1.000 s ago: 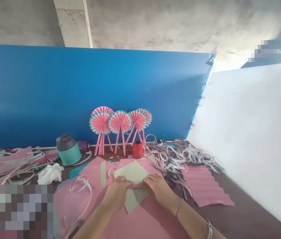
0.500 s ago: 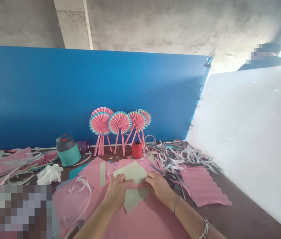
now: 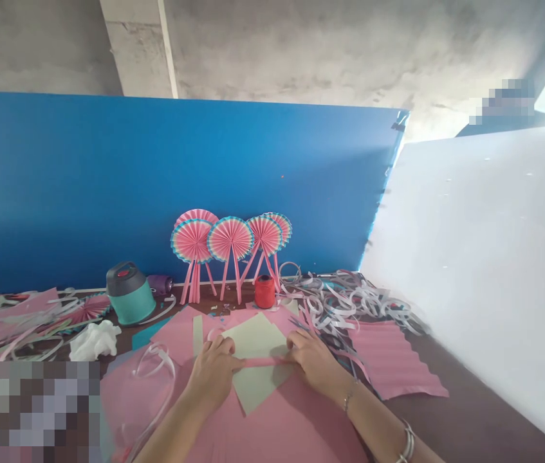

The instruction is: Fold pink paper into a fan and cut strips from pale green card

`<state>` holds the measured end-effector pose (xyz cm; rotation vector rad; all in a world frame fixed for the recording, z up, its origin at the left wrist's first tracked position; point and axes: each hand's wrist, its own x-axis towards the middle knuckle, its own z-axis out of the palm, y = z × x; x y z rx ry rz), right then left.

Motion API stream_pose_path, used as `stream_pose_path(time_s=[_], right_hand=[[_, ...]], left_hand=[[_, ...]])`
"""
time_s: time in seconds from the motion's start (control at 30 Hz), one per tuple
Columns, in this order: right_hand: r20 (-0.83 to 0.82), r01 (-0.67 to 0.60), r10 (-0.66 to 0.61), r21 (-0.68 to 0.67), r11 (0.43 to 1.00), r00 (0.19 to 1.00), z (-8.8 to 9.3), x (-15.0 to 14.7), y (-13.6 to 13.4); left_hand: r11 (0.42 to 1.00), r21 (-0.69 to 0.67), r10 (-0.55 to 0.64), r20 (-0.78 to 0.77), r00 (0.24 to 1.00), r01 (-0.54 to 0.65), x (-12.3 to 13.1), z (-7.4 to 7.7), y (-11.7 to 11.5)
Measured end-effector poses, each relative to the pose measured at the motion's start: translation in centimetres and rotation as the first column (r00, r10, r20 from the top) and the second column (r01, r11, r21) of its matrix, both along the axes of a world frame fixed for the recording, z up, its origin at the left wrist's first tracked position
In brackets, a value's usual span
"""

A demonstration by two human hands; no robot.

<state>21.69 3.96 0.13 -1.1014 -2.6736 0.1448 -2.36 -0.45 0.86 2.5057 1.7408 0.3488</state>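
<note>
A narrow folded pink paper strip [image 3: 265,363] stretches level between my two hands, over pale green paper [image 3: 258,389]. My left hand [image 3: 213,372] pinches its left end between thumb and fingers. At the other end, my right hand [image 3: 314,361] is closed on it with bent fingers. More pale green paper [image 3: 253,335] lies just beyond the strip. Large pink sheets [image 3: 291,427] spread underneath. Dark scissors blades [image 3: 297,323] show beside my right hand, which hides part of the scissors.
Pink pleated fans [image 3: 230,239] on legs stand against the blue panel [image 3: 108,173]. In front is a red spool [image 3: 265,292]. Curled white strips [image 3: 344,299] and a creased pink sheet [image 3: 395,360] lie right. A teal container [image 3: 130,299] and crumpled white tissue [image 3: 94,341] sit left.
My hands have moved apart, the left one outward to the left, so a longer stretch of the pink strip shows between them. The view has shifted slightly.
</note>
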Motion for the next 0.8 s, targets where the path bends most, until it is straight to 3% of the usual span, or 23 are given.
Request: stream_pose_path(time_s=[0.3,0.43,0.63,0.7,0.8], right_hand=[[-0.016,-0.035,0.036,0.09,0.995,0.999,0.0,0.0,-0.1],[-0.258,-0.037,0.058,0.084,0.996,0.964,0.0,-0.1,-0.1],[-0.537,-0.017,-0.024,-0.07,0.997,0.843,1.3,-1.0,-0.9],[-0.55,-0.013,-0.104,-0.205,0.979,0.829,1.8,-1.0,-1.0],[-0.446,-0.017,-0.147,-0.343,0.939,0.883,1.9,-0.5,-0.6]], left_hand=[[0.99,0.127,0.037,0.136,0.99,-0.054,1.2,-0.3,-0.5],[0.985,0.173,-0.042,0.209,0.977,0.005,1.7,-0.5,-0.4],[0.991,0.134,-0.069,0.406,0.911,0.016,2.1,-0.7,0.1],[0.994,0.108,-0.03,0.503,0.863,-0.028,1.8,-0.9,0.3],[0.989,0.062,0.063,0.652,0.756,-0.136,1.1,-1.2,0.9]])
